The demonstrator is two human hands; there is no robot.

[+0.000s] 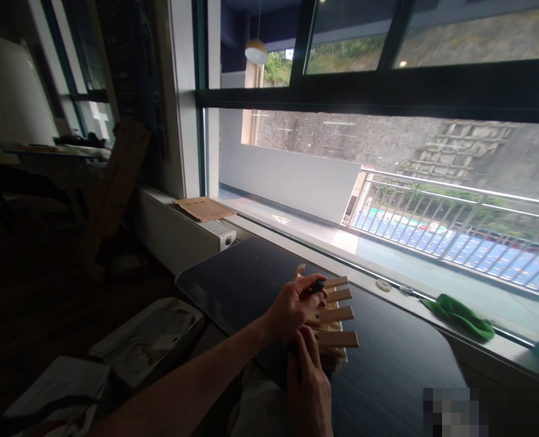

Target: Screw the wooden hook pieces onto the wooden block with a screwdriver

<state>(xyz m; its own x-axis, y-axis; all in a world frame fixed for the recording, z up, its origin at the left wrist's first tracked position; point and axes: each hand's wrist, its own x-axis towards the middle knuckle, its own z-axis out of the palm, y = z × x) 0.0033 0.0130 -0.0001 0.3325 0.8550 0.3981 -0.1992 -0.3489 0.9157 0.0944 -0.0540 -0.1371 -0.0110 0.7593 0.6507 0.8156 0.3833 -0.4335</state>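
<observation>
Strips of wood (337, 314), four in a row, jut to the right over a pale block (338, 359) on the dark worktop (392, 346) in the head view, just right of the two hands. The left hand (297, 302) reaches in from the near left, thumb and fingers pinching a short black piece (318, 286) by the left part of the far strips; the fingertip hold seems chosen for fine control. The right hand (311, 379) comes from the near edge, fingers close together beside the left end of the nearest strip, perhaps steadying the work; whether it grips or only presses, I cannot tell. The work probably sits by the window for its light. A curved bit of wood (300, 270) shows beyond the left hand, its lower part covered. The hands hide the strips' left ends, so how they join the block is unclear, and the black piece's lower end is out of sight. On the sill at right lies a green cloth (461, 317); a pixelated patch (450, 413) masks the near right, and deep shadow blurs the boxes (149, 340) at near left.
</observation>
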